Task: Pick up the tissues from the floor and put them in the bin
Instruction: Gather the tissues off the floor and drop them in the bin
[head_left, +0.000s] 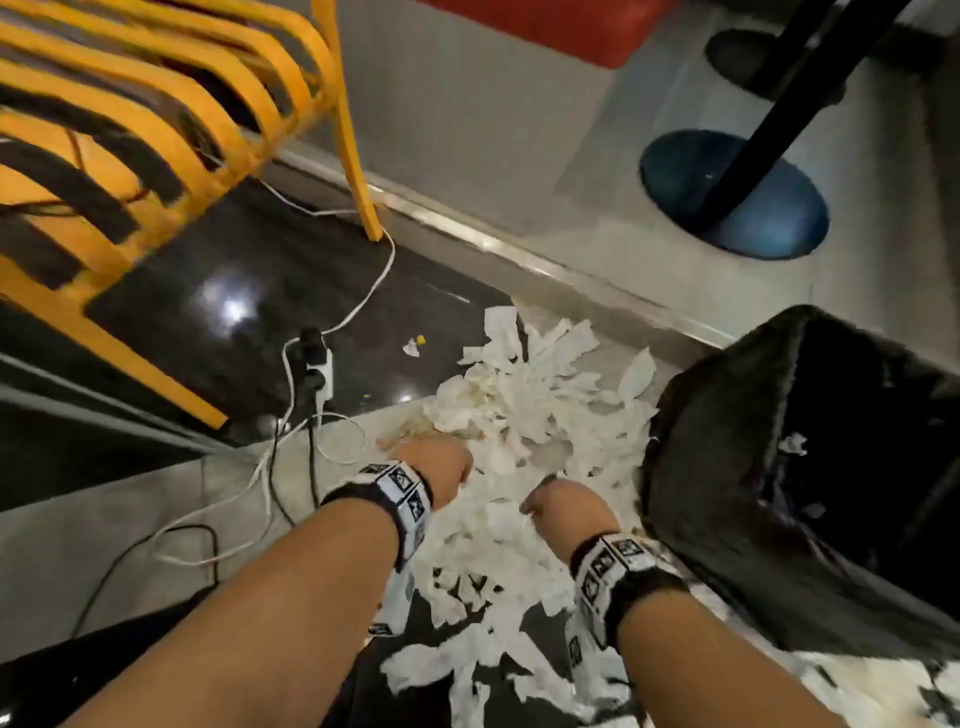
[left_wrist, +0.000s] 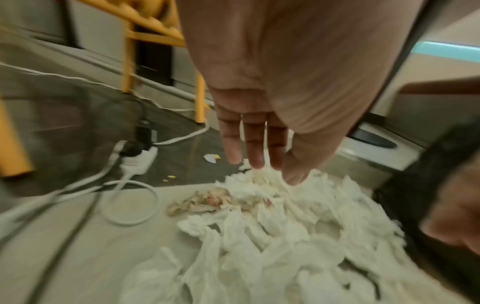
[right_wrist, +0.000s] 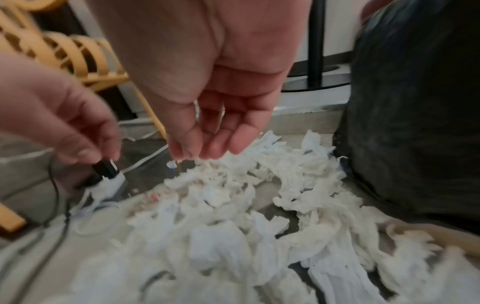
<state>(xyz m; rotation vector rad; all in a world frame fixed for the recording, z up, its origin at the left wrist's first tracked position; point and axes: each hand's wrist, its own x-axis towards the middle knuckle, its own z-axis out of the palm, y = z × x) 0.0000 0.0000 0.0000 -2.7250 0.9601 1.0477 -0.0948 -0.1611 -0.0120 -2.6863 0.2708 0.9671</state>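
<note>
Item: tissues, white, crumpled and torn, too many to count. They lie heaped on the floor, spreading from the centre toward 6 o'clock in the head view. A few are stained brownish at the heap's 9 o'clock edge. One stray scrap sits apart at 11 o'clock.

Bin: one, lined with a black bag, tilted with its mouth toward the heap, touching the tissues at 3 o'clock, probably so handfuls travel the shortest way. A few scraps already lie inside.

Hands: two, both lowered over the heap. Left hand released, fingers straight, tips at the tissues, holding nothing. Right hand relaxed, fingers loosely bent, empty, just above the pile. Judged poised to gather a double handful.

Surroundings: one white power strip with plugs at 10 o'clock; several cables, white and black, looping beside the heap, a snagging risk. One yellow chair at 11 o'clock. One black pole on a round base at 1 o'clock.
</note>
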